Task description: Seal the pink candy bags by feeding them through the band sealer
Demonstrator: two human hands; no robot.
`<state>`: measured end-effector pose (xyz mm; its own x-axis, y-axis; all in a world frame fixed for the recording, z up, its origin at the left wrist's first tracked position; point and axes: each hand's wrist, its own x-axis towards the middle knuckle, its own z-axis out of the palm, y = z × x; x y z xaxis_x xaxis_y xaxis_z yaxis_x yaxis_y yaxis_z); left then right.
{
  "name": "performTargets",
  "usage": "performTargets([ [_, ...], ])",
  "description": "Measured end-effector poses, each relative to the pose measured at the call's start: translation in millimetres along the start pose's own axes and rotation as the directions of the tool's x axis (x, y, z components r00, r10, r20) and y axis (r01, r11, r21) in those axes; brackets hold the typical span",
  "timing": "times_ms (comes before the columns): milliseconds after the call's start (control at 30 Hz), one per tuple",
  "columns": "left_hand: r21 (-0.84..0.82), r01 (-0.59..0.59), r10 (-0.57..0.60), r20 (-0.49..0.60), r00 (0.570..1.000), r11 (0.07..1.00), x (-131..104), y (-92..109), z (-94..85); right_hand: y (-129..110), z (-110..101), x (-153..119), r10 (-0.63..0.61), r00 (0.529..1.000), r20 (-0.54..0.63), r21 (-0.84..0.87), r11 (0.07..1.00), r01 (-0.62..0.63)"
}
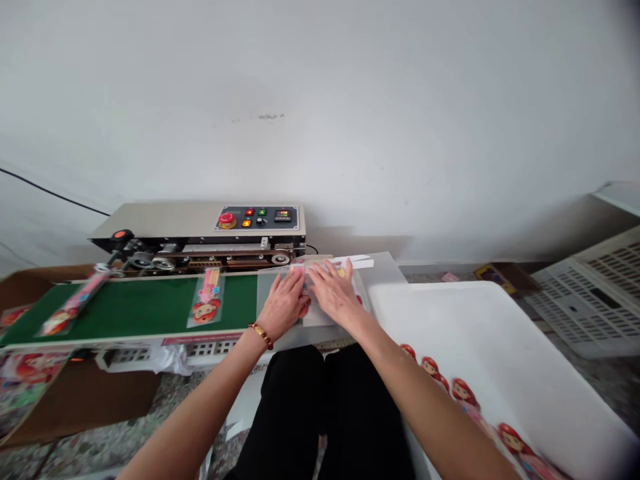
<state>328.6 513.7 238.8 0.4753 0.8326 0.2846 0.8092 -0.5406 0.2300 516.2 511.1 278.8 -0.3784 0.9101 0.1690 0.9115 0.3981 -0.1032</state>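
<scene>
Both of my hands are over the small feed table at the right end of a green conveyor belt (145,307). My left hand (284,303) is closed, its fingers bent and pressed together at the left side of a clear plastic packet (311,288), which the hands largely cover. Lying flat with fingers spread, my right hand (334,292) touches the same spot from the right. Beside it, more clear packaging (359,287) with coloured print shows. Down the belt lie a clear packet with a red-haired doll figure (205,300) and a similar, slanted packet (75,307).
Behind the belt stands a sealing machine (165,217) with a lit control panel (257,218) and a red stop button (227,219). On my right, a white table (450,313) carries several doll-shaped cutouts (465,393). A cardboard box (100,400) is at lower left; white crates (595,300) stand far right.
</scene>
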Motion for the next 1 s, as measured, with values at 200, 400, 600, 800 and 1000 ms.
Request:
performTargets([
  [200, 0.028, 0.088, -0.089, 0.028, 0.996, 0.996, -12, -17, -1.4, 32, -7, -27, 0.017, 0.997, 0.072, -0.078, 0.997, -0.011],
  [400, 0.098, 0.216, -0.214, -0.022, 0.976, 0.972, -43, -69, -26.0, -11, 20, 5, -0.037, 0.999, 0.012, 0.013, 0.999, 0.037],
  [600, 0.010, 0.089, -0.087, -0.092, 0.992, 0.996, -20, -23, -10.1, -33, 20, 18, 0.032, 0.999, -0.028, 0.083, 0.996, -0.030],
  [800, -0.010, 0.025, -0.025, 0.004, 1.000, 1.000, 6, 16, 7.8, 25, -5, -27, 0.150, 0.989, 0.000, -0.025, 0.988, -0.150],
  [1000, 0.023, 0.097, -0.098, 0.036, 0.995, 0.995, -27, -41, -10.6, 21, 1, -31, 0.053, 0.999, 0.013, -0.024, 0.998, -0.053],
])
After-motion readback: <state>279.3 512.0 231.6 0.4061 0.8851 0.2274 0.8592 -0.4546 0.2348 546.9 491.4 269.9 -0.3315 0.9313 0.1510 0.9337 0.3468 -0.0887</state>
